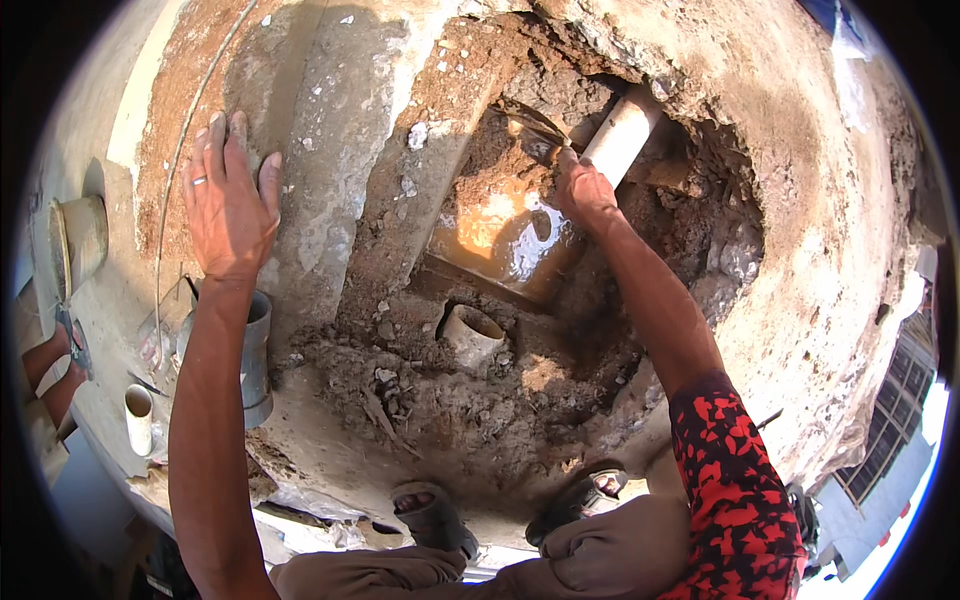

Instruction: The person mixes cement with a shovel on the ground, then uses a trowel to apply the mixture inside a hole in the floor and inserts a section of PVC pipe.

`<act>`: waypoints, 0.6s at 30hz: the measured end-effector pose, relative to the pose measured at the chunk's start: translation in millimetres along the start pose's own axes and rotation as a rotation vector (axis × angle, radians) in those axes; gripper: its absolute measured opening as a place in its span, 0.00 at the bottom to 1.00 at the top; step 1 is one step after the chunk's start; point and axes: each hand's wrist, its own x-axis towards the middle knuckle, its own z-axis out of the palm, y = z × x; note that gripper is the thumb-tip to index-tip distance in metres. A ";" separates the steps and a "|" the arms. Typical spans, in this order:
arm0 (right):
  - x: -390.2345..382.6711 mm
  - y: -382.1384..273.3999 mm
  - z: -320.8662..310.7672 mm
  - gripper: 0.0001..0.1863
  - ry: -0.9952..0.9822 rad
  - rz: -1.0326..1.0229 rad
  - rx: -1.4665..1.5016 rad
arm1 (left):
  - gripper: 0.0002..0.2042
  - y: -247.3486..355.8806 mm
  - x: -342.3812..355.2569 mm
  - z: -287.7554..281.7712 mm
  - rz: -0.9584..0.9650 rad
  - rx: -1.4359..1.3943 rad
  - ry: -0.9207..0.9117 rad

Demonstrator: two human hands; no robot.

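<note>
Right hand (pixel 583 190) fingers curled tight round a dark metal trowel (pixel 530 120), blade in the dug pit beside the pale plastic pipe (pixel 622 135), above muddy water (pixel 505 230). Left hand (pixel 230 200) fingers spread flat, holding nothing, pressed on rough concrete slab (pixel 330 120). Grey pipe fitting (pixel 255 360) near the left forearm; crumbly brown soil, short pipe stub (pixel 470 335) below.
</note>
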 end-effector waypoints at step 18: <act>-32.2 20.3 14.1 0.29 0.142 -0.028 0.267 | 0.25 -0.9 -2.0 -1.1 0.003 0.021 -0.011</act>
